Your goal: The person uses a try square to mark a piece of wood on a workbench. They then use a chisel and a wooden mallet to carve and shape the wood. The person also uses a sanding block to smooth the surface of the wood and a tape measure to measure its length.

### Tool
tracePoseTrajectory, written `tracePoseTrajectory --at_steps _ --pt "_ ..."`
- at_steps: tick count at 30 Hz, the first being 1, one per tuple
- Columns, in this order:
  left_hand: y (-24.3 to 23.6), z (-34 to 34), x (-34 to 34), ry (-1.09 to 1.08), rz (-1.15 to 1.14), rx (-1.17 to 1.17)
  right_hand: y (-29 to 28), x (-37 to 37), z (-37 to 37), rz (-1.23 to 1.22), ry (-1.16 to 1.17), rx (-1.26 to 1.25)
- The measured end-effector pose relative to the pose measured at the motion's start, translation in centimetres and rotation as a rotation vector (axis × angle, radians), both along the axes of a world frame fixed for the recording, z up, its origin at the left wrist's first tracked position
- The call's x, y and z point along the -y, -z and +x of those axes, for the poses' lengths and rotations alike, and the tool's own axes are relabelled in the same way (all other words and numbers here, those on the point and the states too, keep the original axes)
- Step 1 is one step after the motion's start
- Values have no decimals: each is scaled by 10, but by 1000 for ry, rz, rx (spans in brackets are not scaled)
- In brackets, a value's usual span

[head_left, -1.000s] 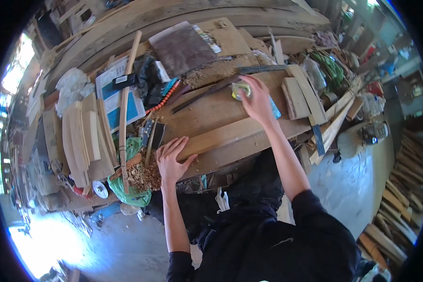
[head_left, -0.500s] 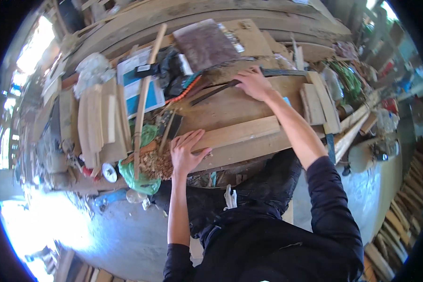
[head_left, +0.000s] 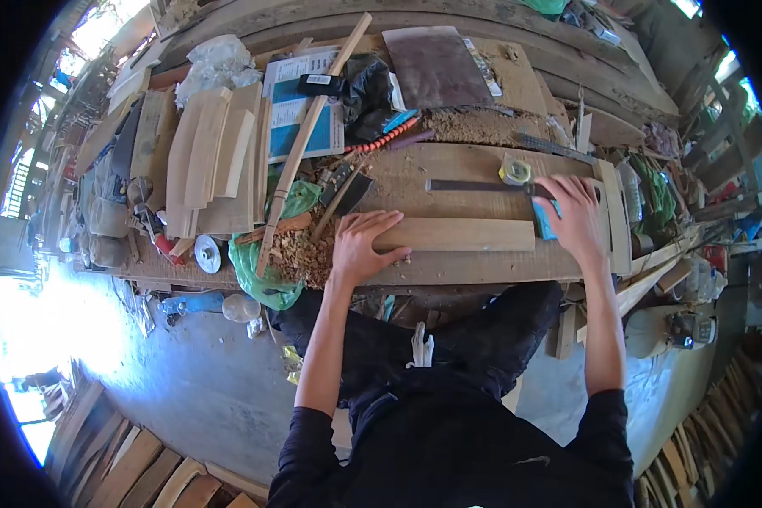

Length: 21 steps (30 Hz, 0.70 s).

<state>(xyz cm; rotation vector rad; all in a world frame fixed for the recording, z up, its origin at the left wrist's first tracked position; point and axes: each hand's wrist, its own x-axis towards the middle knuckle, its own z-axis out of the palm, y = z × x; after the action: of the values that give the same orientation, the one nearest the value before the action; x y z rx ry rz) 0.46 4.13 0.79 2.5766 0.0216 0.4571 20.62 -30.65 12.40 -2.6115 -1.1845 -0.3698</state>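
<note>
My left hand (head_left: 364, 241) rests over the left end of a pale wooden board (head_left: 466, 234), gripping it with fingertips and thumb. To the right, my right hand (head_left: 571, 216) has curled fingers on the end of a dark flat bar (head_left: 474, 185), like a ruler. A yellow tape measure (head_left: 514, 171) lies just behind the bar. A bright blue object (head_left: 543, 220) is partly hidden beside my right thumb. Both the board and the bar lie on the worn wooden workbench (head_left: 398, 169). Wood shavings (head_left: 309, 258) pile up beside my left hand.
Stacked thin wood pieces (head_left: 212, 161), a long stick (head_left: 339, 63), a green bag (head_left: 275, 292), a black bag (head_left: 368, 93) and an orange spiral cord (head_left: 385, 135) surround the work spot. Wood pieces (head_left: 614, 220) edge the right side. More planks (head_left: 135, 466) lean at lower left.
My right hand has come toward me and rightward with the dark bar, which now lies more nearly level. The tape measure shows beside it. My left hand stays on the board. The view has turned.
</note>
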Motion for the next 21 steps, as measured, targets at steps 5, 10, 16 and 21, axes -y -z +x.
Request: tracePoseTrajectory --at_steps 5,10,16,21 --pt "-2 3 -14 -10 -55 -6 10 39 -50 13 45 -45" --pt "-52 36 72 242 -202 31 36 30 -77 98 20 -46" --pt "-71 80 162 433 -270 -166 40 -3 -94 168 -8 -13" --pt "-59 77 160 345 -201 -149 11 53 -83 329 270 84"
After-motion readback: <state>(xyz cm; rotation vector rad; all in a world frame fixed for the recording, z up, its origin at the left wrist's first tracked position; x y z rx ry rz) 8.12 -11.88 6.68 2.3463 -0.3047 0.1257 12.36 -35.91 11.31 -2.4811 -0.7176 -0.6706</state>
